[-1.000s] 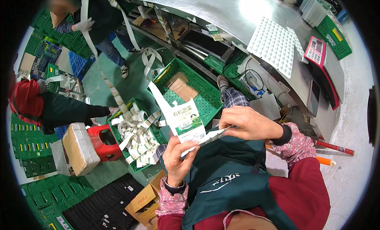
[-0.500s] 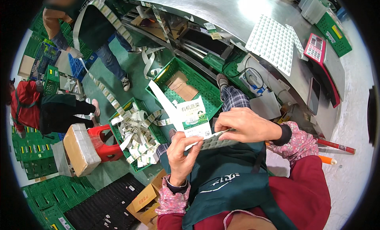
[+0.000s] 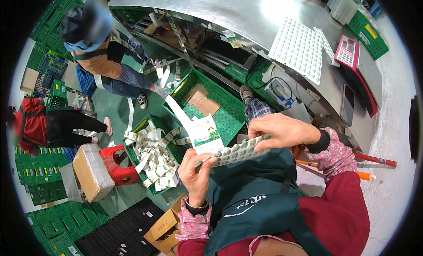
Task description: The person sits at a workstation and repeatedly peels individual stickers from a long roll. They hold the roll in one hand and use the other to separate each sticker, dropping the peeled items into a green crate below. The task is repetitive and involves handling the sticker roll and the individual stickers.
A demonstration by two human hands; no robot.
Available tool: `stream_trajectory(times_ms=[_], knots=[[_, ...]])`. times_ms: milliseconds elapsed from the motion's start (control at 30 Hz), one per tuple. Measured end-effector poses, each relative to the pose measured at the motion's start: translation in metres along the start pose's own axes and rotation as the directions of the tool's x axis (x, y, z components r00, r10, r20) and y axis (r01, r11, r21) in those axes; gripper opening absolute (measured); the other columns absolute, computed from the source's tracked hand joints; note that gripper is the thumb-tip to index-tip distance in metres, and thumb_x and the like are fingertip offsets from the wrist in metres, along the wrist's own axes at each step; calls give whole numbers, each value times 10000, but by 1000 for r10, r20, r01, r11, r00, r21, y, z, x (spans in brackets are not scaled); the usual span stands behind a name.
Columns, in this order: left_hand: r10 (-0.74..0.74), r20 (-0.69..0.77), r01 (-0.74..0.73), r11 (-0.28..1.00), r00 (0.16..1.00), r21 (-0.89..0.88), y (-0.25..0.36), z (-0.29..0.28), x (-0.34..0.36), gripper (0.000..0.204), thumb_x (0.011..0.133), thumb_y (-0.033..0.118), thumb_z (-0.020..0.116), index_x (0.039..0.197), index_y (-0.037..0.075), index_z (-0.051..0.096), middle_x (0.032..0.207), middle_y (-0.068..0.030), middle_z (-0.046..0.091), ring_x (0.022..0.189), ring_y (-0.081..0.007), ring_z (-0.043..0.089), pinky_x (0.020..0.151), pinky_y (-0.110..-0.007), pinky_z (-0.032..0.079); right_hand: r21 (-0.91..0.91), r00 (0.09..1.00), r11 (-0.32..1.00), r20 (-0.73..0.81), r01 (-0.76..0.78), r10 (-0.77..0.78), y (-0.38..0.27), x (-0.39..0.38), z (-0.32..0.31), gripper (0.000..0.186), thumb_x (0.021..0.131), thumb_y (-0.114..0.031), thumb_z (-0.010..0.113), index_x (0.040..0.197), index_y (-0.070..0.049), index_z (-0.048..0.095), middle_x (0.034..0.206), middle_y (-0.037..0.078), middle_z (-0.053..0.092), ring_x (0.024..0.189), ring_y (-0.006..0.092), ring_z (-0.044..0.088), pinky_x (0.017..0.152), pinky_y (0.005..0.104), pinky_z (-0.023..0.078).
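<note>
Before my chest, a sheet of round stickers (image 3: 238, 153) is stretched and curled between my hands, its rows of small discs facing up. My left hand (image 3: 194, 172) is closed, pinching the left end of the sheet between thumb and fingers. At the other end, my right hand (image 3: 284, 131) grips the upper corner with its thumb below. A white and green label strip (image 3: 205, 134) rises just beyond my left fingertips; whether those fingers hold it too is hidden. The strip runs over a green crate (image 3: 152, 120) heaped with coiled label strips (image 3: 159, 161).
A larger green crate (image 3: 229, 119) with cardboard in it stands ahead. On the steel table (image 3: 211, 7) lie another sticker sheet (image 3: 297, 48), a red scale (image 3: 352, 57) and a phone (image 3: 348, 105). A bending co-worker (image 3: 99, 48), a red stool (image 3: 116, 163) and a carton (image 3: 91, 168) are leftward.
The sticker sheet has tilted so more of its face shows, and the label strip has dropped slightly. The co-worker has bent down, lowering the strip and reaching toward the larger crate.
</note>
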State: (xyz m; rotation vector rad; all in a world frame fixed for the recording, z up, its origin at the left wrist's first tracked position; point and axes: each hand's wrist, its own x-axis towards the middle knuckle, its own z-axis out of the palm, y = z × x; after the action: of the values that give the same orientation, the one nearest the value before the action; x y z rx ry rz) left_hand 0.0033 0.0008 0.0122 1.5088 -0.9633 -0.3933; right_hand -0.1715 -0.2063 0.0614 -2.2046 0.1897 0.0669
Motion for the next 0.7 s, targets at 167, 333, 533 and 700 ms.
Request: stream_trajectory(times_ms=[167, 333, 533, 700], knots=[[-28, 11, 28, 1000, 1000, -8, -2, -1, 0, 123, 760, 9, 751, 848, 8, 666, 797, -58, 597, 706, -142, 566, 597, -236, 431, 137, 995, 990, -97, -18, 31, 8, -1, 4, 220, 781, -148, 695, 857, -10, 542, 752, 108, 575, 695, 261, 572, 627, 360, 430], [-61, -16, 60, 997, 998, -41, -9, -2, 2, 103, 784, 16, 739, 846, 4, 658, 809, -57, 597, 703, -129, 557, 595, -234, 431, 254, 992, 963, -63, -91, 110, 11, -2, 6, 206, 793, -166, 708, 856, -1, 604, 748, 108, 618, 676, 181, 596, 624, 322, 446], [-69, -71, 67, 997, 995, -34, -6, 0, 1, 110, 782, 11, 740, 852, 2, 656, 815, -60, 595, 707, -132, 556, 613, -243, 440, 374, 991, 925, -90, -63, 104, 12, -3, 5, 220, 813, -158, 713, 941, -4, 623, 840, 87, 647, 748, 136, 591, 704, 299, 471], [84, -29, -82, 994, 996, 76, -7, -3, 2, 126, 770, 7, 744, 872, 21, 671, 826, -65, 604, 715, -151, 587, 612, -247, 452, 522, 993, 848, -27, -86, 118, 14, -4, 2, 233, 809, -146, 715, 966, -4, 618, 876, 55, 630, 804, 122, 580, 738, 277, 471]])
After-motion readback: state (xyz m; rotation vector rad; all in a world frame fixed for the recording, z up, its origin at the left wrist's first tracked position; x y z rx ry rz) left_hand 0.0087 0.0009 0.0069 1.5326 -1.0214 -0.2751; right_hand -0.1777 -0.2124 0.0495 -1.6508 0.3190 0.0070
